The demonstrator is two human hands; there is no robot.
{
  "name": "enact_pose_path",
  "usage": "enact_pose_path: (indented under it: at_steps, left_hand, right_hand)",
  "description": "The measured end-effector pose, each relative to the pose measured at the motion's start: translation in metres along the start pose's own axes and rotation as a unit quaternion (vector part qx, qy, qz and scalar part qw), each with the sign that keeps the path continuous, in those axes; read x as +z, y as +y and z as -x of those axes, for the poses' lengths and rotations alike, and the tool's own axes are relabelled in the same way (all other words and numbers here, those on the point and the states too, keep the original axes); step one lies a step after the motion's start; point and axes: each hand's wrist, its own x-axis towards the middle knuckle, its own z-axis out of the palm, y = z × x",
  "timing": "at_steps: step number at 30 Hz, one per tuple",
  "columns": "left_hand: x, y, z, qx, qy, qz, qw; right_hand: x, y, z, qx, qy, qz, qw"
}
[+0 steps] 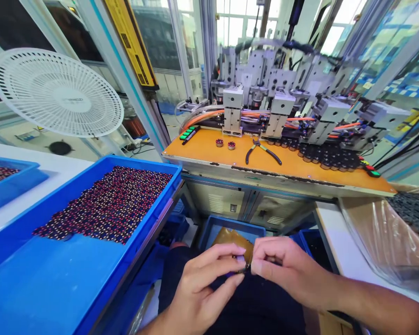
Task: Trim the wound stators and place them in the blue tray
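- Small grey-and-dark part (240, 259), half hidden, sits pinched in the left hand (196, 280).
- Right hand (289, 263) curls just beside it; whether grasping, I cannot tell.

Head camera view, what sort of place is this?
Probably a factory assembly workstation: there's a silvery metal multi-column machine, a blue plastic tray holding many small dark red-flecked parts, and yellow-and-black pliers.

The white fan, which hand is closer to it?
Left. The left hand is lower than the fan and off to its right; the right hand is even farther right.
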Motion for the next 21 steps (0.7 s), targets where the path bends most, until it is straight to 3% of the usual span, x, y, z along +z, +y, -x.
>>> enact_pose_path:
  at_steps: [2,4,6,8,10,13,15,18,21]
  left_hand:
    - [-0.001,-0.002,0.000,0.018,0.011,0.009,1.000]
    - [-0.001,-0.005,0.000,0.028,0.025,0.014,0.999]
    - [-0.002,-0.007,0.001,0.027,0.043,0.013,0.999]
    - [-0.003,-0.009,0.001,0.023,0.056,0.009,0.998]
    - [-0.003,-0.009,0.001,0.022,0.067,0.002,0.998]
    - [-0.004,-0.008,0.003,0.019,0.082,-0.019,0.996]
    - [-0.007,-0.007,0.005,0.005,0.090,-0.031,0.995]
    - [-0.013,-0.006,0.011,-0.023,0.106,-0.038,0.993]
    - [-0.017,-0.006,0.013,-0.049,0.133,-0.027,0.990]
  right_hand:
    - [-0.011,-0.003,-0.008,0.071,-0.060,-0.060,0.994]
    - [-0.032,-0.005,-0.025,0.058,-0.026,-0.017,0.998]
    - [-0.060,-0.005,-0.052,0.010,0.132,0.130,0.983]
    - [-0.085,-0.003,-0.087,0.008,0.297,0.297,0.907]
    - [-0.103,0.002,-0.124,0.040,0.341,0.349,0.872]
    - [-0.111,0.010,-0.169,0.125,0.336,0.374,0.856]
    - [-0.109,0.013,-0.184,0.183,0.317,0.387,0.846]
    - [-0.112,0.011,-0.181,0.203,0.256,0.416,0.848]
    - [-0.124,0.011,-0.158,0.160,0.183,0.450,0.859]
